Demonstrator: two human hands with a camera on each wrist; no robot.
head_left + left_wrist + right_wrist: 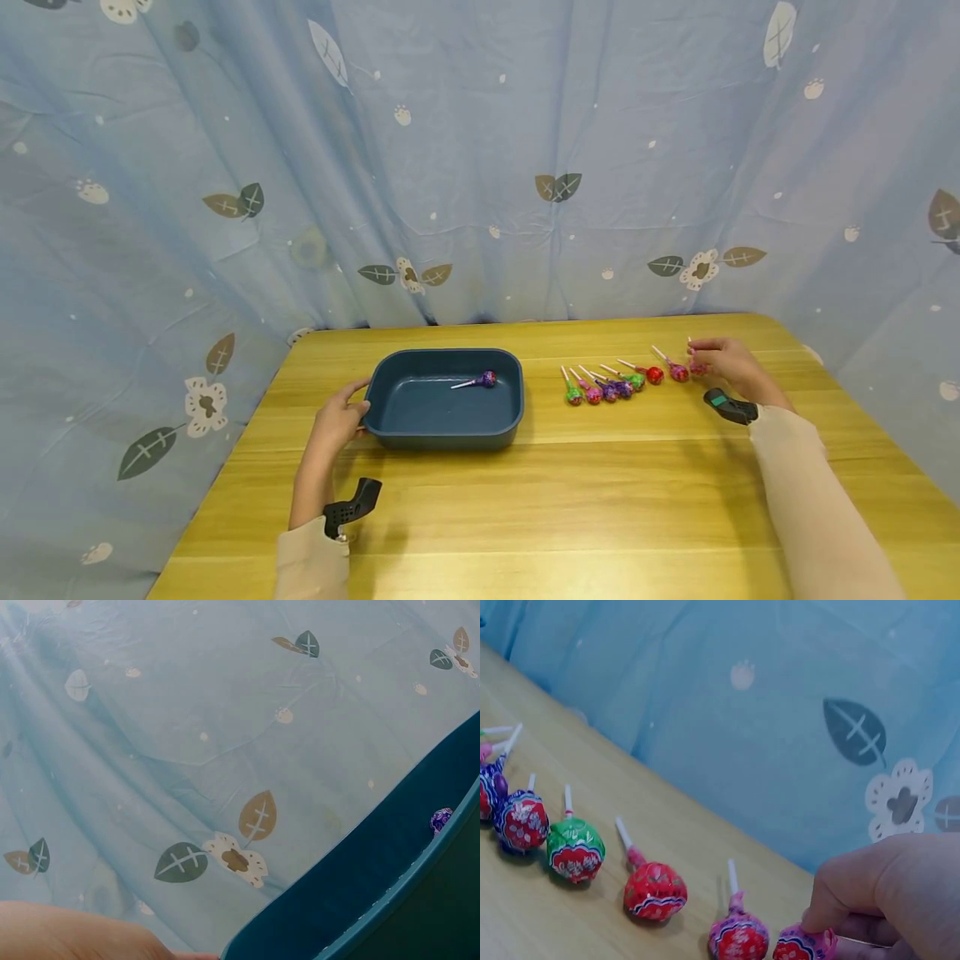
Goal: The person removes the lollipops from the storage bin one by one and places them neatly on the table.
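My left hand [337,421] grips the left end of a dark blue plastic basin [446,440], its thumb at the rim. A purple-wrapped lollipop [489,379] with a white stick lies inside the basin. At the right, my right hand [731,364] pinches a pink lollipop [799,945] by its wrapped head, at the end of a row of lollipops. Beside it lies another pink lollipop [739,937], then a red lollipop [656,891] and a green lollipop [576,851]. Only part of the left hand [82,934] shows in the left wrist view.
More lollipops, including a purple lollipop [521,821] and a green lollipop [573,396], lie close together right of the basin. Everything stands on a wooden table [525,517]. Behind the table hangs a light blue patterned curtain [480,150].
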